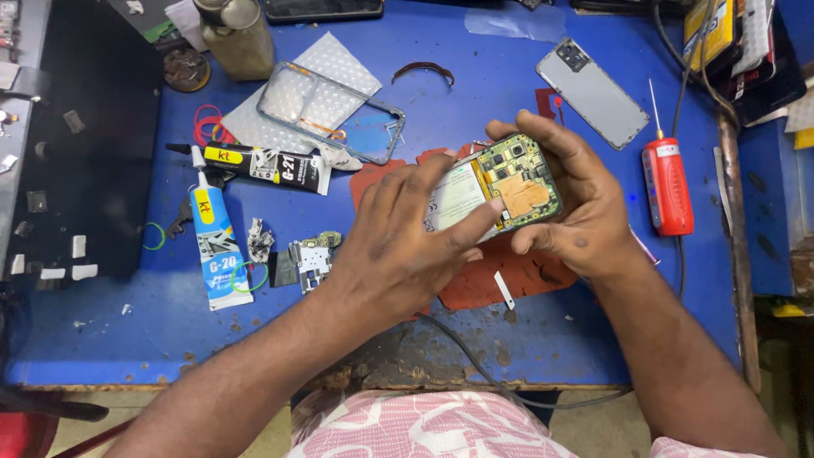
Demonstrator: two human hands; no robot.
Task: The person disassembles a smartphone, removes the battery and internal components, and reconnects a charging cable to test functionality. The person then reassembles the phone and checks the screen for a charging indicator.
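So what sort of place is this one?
Most likely a phone repair bench: both hands hold an opened smartphone with its circuit board bare, beside adhesive tubes, a red screwdriver and a detached back cover.

Blue-white glue tube [214,246] lies left; black tube [267,165] just above it.

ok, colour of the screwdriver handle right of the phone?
Red, with a thin metal shaft: the screwdriver lies on the blue table. Head view, the only one.

The opened phone [500,187] sits between both hands above the table [543,339]. Two glue tubes [216,246] lie to its left, a screwdriver [667,182] to its right. A phone frame [331,110] and back cover [593,92] lie behind.
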